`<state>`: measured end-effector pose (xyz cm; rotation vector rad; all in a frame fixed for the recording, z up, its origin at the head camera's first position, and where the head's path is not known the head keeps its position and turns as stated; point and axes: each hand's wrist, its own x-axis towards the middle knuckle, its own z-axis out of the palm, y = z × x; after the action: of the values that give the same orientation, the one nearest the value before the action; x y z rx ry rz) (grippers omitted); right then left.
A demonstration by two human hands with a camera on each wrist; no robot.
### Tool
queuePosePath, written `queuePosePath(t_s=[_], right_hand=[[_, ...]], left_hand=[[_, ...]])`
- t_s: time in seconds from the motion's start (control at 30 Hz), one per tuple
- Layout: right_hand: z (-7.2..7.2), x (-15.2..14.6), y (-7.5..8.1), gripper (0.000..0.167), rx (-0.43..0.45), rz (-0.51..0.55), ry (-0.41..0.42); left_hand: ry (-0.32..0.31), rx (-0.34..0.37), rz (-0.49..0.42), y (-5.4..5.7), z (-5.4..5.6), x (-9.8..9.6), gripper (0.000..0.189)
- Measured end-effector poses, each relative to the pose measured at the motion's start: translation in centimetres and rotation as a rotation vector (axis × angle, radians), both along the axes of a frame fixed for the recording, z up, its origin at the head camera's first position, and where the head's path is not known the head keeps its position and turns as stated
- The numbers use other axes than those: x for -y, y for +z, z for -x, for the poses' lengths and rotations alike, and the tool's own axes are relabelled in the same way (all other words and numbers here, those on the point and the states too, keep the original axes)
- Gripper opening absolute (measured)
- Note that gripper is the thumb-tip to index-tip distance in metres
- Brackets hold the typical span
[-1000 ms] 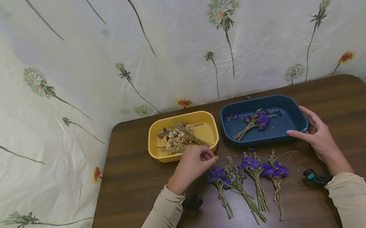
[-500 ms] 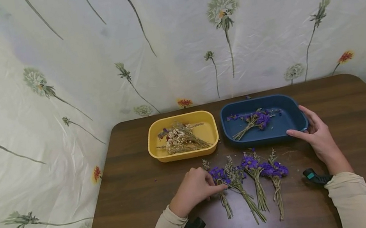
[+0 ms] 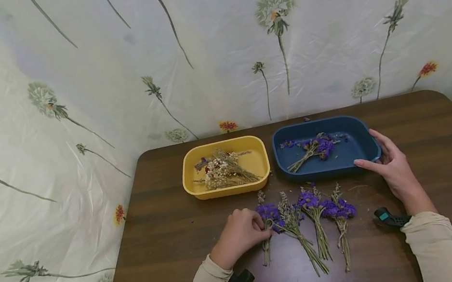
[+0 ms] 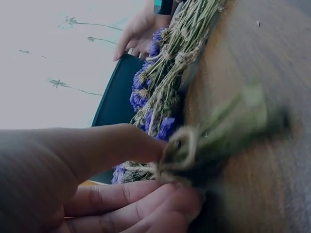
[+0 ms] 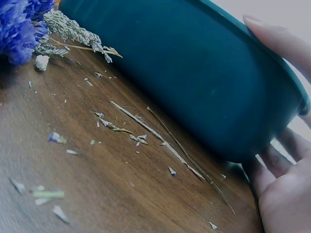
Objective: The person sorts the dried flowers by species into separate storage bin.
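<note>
My left hand (image 3: 240, 235) pinches the leftmost tied bundle of dried flowers (image 3: 267, 212), purple with a grey spike, between thumb and fingers. In the left wrist view its twine binding (image 4: 190, 148) sits at the fingertips, and the stems are blurred. Several more tied bundles lie to its right, among them the grey-green bundle (image 3: 293, 222) and the rightmost purple bundle (image 3: 339, 211). My right hand (image 3: 399, 178) grips the near right corner of the blue tray (image 3: 348, 154), thumb at the rim and fingers against the outer side. A purple bundle (image 3: 319, 147) lies in that tray.
Left of the blue tray stands a yellow tray (image 3: 227, 192) holding cream and brown dried flowers (image 3: 223, 170). Loose stalks (image 5: 160, 136) and petal crumbs litter the wooden table (image 3: 167, 218) before the blue tray. A flower-print sheet (image 3: 219, 64) hangs behind the table.
My left hand has come back from the yellow tray's near edge to the leftmost bundle and pinched it. The bundle's stems have swung left. My right hand stays on the blue tray.
</note>
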<state>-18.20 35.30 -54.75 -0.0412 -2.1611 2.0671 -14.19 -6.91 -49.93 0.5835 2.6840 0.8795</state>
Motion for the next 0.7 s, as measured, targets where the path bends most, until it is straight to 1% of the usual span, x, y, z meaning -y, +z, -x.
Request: queuePosePath(t_s=[0.13,0.23,0.37,0.57,0.7], right_hand=[[0.03,-0.01,-0.08,0.090,-0.008,0.005,0.000],[0.00,-0.03,-0.16,0.090,-0.029,0.047,0.009],[-0.02,-0.04,-0.17,0.090,-0.035,0.068,0.013],[0.08,0.08,-0.05,0.090,-0.013,0.031,-0.007],[0.07,0.12,0.00,0.090,-0.014,0.034,-0.002]], left_hand=[[-0.012,0.018,-0.013,0.06,0.29,0.23,0.008],[-0.029,0.007,-0.011,0.04,0.49,0.37,0.010],[-0.042,-0.006,-0.010,-0.04,0.69,0.53,0.011],[-0.058,-0.021,-0.028,-0.03,0.87,0.75,0.008],[-0.065,-0.024,-0.050,0.41,0.89,0.92,0.007]])
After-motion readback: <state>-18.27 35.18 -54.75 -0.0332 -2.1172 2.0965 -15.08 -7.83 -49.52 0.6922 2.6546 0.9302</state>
